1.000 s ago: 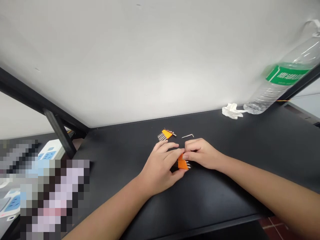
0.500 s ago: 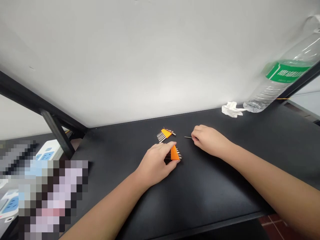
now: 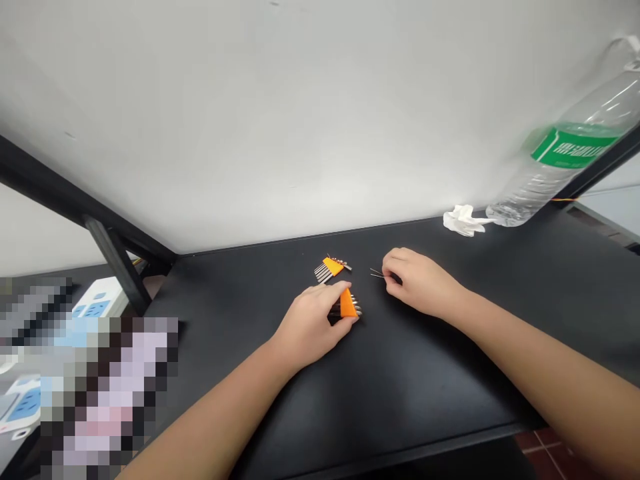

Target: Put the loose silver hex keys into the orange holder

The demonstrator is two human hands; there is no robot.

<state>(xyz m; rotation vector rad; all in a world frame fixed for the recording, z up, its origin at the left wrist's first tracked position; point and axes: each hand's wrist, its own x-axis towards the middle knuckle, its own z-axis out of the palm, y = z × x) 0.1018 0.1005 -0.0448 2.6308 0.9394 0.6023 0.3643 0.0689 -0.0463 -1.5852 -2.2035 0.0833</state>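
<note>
My left hand (image 3: 311, 325) grips an orange holder with several hex keys (image 3: 347, 305) against the black tabletop (image 3: 450, 373). Just beyond it lies a second orange holder (image 3: 331, 268) with its keys fanned out to the left. My right hand (image 3: 419, 280) rests to the right of both holders, its fingertips closed on a loose thin hex key (image 3: 377, 273) whose tip pokes out to the left.
A crumpled white tissue (image 3: 463, 220) lies at the back right by a clear plastic bottle with a green label (image 3: 565, 160). A white wall stands behind the table. White power strips (image 3: 97, 303) sit at the left past a black frame strut (image 3: 117, 270).
My right hand left the holder in my left hand, moved back and right to the loose hex key and closed on it. My left hand shifted the holder slightly left.
</note>
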